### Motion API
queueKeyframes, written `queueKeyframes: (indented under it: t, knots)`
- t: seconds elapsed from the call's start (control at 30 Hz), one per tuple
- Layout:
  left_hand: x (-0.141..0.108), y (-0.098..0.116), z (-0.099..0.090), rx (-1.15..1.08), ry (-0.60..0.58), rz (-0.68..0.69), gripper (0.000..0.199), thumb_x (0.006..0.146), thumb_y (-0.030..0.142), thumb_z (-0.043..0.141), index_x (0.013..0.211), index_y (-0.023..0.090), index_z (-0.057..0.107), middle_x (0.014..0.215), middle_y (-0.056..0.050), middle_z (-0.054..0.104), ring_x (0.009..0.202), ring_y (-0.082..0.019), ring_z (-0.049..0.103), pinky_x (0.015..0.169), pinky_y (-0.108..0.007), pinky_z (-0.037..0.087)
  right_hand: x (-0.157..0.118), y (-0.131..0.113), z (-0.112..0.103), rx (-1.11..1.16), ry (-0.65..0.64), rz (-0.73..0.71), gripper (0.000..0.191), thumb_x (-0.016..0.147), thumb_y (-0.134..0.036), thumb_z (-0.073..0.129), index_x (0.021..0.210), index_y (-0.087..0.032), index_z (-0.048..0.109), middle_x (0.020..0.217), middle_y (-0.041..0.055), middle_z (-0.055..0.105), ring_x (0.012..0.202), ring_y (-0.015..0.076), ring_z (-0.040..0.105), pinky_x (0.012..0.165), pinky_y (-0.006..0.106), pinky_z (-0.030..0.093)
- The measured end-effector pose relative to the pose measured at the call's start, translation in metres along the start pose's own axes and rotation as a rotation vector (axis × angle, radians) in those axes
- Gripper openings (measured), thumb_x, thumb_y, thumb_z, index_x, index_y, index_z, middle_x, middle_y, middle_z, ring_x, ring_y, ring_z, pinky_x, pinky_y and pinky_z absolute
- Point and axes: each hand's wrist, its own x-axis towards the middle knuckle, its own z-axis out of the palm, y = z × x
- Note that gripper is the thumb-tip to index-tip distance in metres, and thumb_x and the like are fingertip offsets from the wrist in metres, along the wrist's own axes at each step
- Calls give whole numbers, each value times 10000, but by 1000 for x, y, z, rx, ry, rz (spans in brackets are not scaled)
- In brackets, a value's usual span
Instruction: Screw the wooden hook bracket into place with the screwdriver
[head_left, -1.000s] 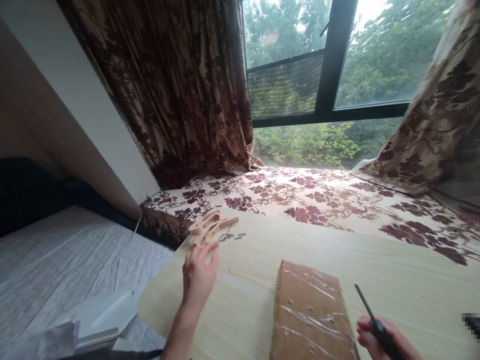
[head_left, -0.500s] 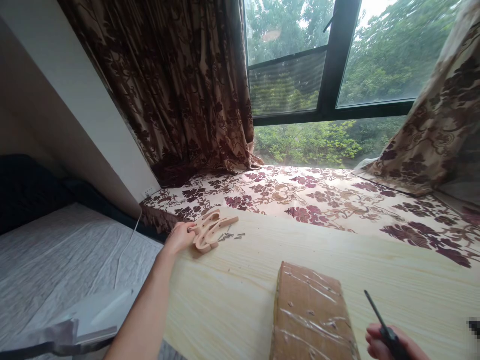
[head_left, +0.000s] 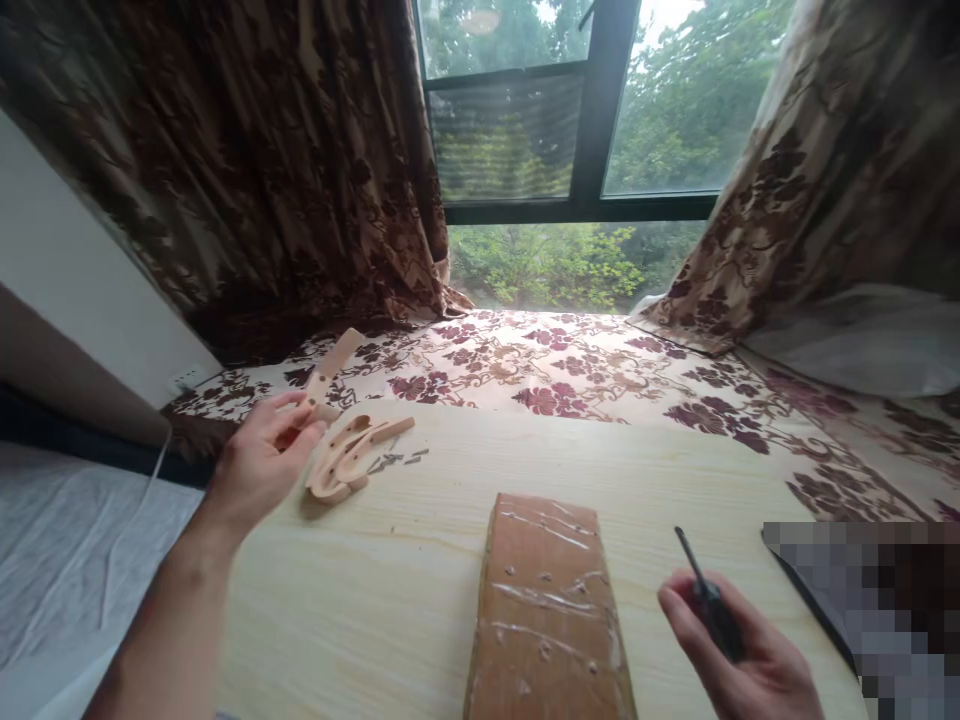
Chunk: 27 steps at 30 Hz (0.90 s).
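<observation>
My left hand (head_left: 262, 455) holds a light wooden piece (head_left: 335, 368) with small holes, raised over the far left of the table. Just right of that hand, more curved wooden pieces (head_left: 346, 455) lie together on the tabletop, with several small screws (head_left: 386, 462) beside them. My right hand (head_left: 739, 640) is closed round the dark handle of a screwdriver (head_left: 716, 610), whose shaft points up and away. Between the hands lies a brown block wrapped in clear film (head_left: 551, 610), with small holes in its top.
The pale wooden table (head_left: 360, 600) meets a ledge with flowered cloth (head_left: 555, 370) below the window. A grey-covered surface (head_left: 60, 540) is at the left. A dark-edged object, partly pixelated, stands at the right edge.
My left hand has lifted a wooden piece up from the pile. My right hand with the screwdriver shows more fully. The view has shifted to the right.
</observation>
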Motion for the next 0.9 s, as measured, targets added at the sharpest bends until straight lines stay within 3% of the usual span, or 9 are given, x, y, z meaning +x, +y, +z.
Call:
queueKeyframes:
  t: [0.07,0.13,0.23,0.37,0.53,0.63,0.77,0.9]
  knots:
    - [-19,32,8,-142,-58,79,340,884,453,470,1030,182,614,1294,9,515,1154,-200,509,933,-252,439,3,-8,-1,18,-49,10,246,738,-454,667,698,-212,663,582,-11,588,501,126,538,454,186,447]
    - [-43,59,19,-412,-214,51,245,806,418,598,949,227,653,1022,13,649,985,-190,585,817,-217,478,4,-13,-1,39,-93,-15,270,767,-463,636,683,-207,660,588,-11,564,519,121,519,467,185,439]
    - [-76,85,36,-577,-430,-56,236,816,441,553,773,226,640,737,3,593,745,-180,548,631,-222,465,5,-13,1,72,-159,-62,264,821,-454,577,754,-214,667,653,-6,586,595,130,551,577,191,473]
    - [-106,94,49,-720,-538,-156,308,799,474,520,645,211,563,655,-13,519,674,-184,492,608,-259,443,2,-5,1,104,-250,-140,218,860,-399,545,869,-223,674,823,28,635,775,154,606,704,203,485]
    - [-116,99,55,-730,-702,-233,332,784,509,559,644,213,505,676,6,446,670,-158,443,576,-230,395,-4,2,1,167,-356,-52,300,879,-394,517,1098,-213,616,671,-14,543,588,123,534,569,201,461]
    - [-113,106,61,-756,-699,-227,344,781,527,577,657,212,512,688,6,447,691,-157,440,573,-220,388,-4,2,9,244,-433,-103,375,857,-394,532,1189,-220,553,708,-8,566,589,126,522,548,207,447]
    - [-104,96,78,-751,-617,-211,350,752,571,615,721,223,604,757,-12,570,782,-197,531,631,-234,462,3,0,21,171,-396,-133,195,856,-362,522,968,-215,584,670,-17,535,530,104,453,494,191,396]
    - [-94,70,107,-861,-484,-234,590,712,738,503,1034,280,688,1113,-52,678,1136,-326,536,875,-365,515,13,-3,22,136,-449,-54,191,884,-368,454,889,-206,555,568,-50,420,474,91,384,442,186,340]
